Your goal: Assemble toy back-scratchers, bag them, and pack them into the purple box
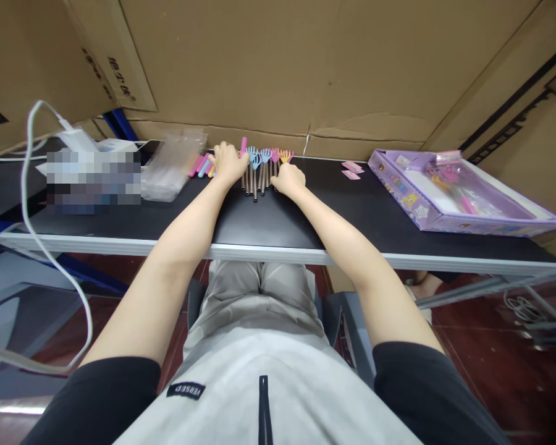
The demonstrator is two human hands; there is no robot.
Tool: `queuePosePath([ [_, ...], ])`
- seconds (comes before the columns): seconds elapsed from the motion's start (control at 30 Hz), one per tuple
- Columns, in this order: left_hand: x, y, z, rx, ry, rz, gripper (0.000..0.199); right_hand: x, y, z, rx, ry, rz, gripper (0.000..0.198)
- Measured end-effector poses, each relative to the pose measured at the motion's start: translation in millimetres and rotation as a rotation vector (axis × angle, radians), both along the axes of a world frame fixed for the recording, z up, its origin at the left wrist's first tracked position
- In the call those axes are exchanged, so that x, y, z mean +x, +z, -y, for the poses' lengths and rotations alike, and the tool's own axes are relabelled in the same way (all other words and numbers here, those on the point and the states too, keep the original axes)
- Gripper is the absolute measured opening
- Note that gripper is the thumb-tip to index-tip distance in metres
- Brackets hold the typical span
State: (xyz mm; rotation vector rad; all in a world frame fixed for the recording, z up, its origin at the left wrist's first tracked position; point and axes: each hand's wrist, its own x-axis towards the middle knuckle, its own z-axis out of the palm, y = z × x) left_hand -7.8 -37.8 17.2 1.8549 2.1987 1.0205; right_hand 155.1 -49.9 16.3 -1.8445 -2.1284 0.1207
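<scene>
Several back scratchers with small claw heads in blue, pink and yellow and metal rods lie side by side on the black table. My left hand is closed at their left side, with a pink handle tube standing up out of its grip. Under and beside that hand lie more handle tubes in pink, blue and yellow, partly covered by the fingers. At the right end of the row, my right hand is closed around the rod of a yellow-headed back scratcher; its fingertips are hidden.
Clear plastic bags lie left of the tubes, near a white cable. Small pink cards rest to the right. A purple open box holding a bagged set stands farther right. Cardboard walls the table's back.
</scene>
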Motion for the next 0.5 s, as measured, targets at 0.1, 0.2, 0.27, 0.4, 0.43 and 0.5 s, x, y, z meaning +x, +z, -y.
queuePosePath([
  [0.1,0.8,0.7,0.3,0.023,-0.002,0.002,0.032,0.2,-1.9,-3.0,0.02,0.003,-0.023,0.047],
  [0.2,0.8,-0.1,-0.6,0.041,-0.019,0.008,0.032,0.7,0.2,-2.1,0.035,-0.004,-0.059,0.046],
  [0.27,0.3,-1.0,-1.8,0.056,-0.022,0.011,0.031,2.5,3.2,-0.8,0.039,-0.03,-0.104,0.042],
  [0.4,-0.7,-2.4,-4.1,0.066,-0.025,0.033,0.028,10.8,6.9,-1.3,-0.062,-0.022,-0.377,0.026],
  [0.43,-1.0,-2.5,-4.6,0.066,-0.028,0.043,0.027,13.0,7.1,-2.0,-0.103,-0.012,-0.482,0.021],
  [0.5,-1.8,-2.6,-6.1,0.071,-0.036,0.066,0.026,16.4,7.6,-3.2,-0.18,-0.02,-0.692,0.009],
])
